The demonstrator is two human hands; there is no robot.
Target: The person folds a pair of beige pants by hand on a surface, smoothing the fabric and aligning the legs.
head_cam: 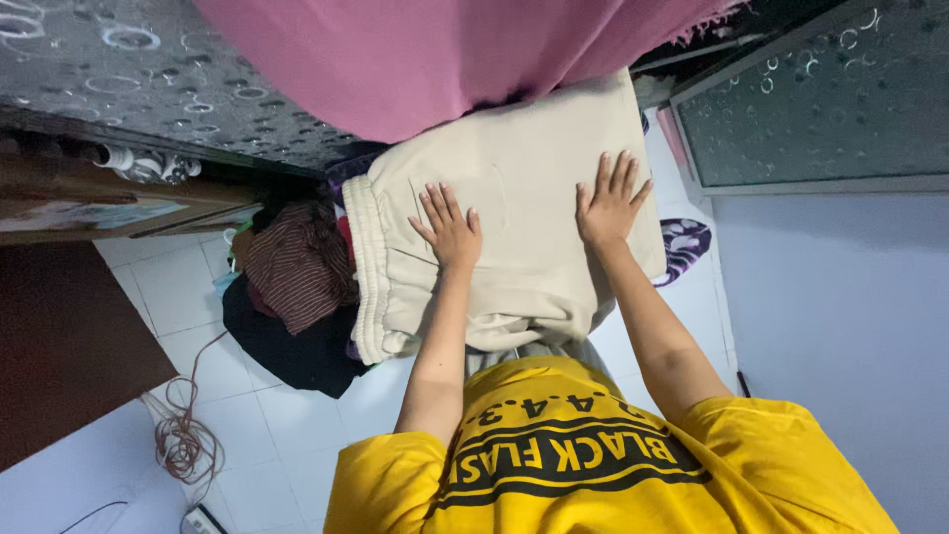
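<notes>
Cream sweatpants (pixel 514 227) lie folded mid-frame; your left hand (pixel 450 229) and right hand (pixel 608 203) press flat, fingers spread, gripping nothing. Pink cloth (pixel 445 49) at twelve o'clock could snag the fold.

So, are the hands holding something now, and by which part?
Nothing is gripped: left hand and right hand lie flat, fingers spread, on top of the folded cream fleece garment.

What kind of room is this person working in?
Probably a room in a home where laundry gets sorted: both hands press flat on a folded cream garment, a heap of clothes lies beside it, and the floor is white tile.
</notes>
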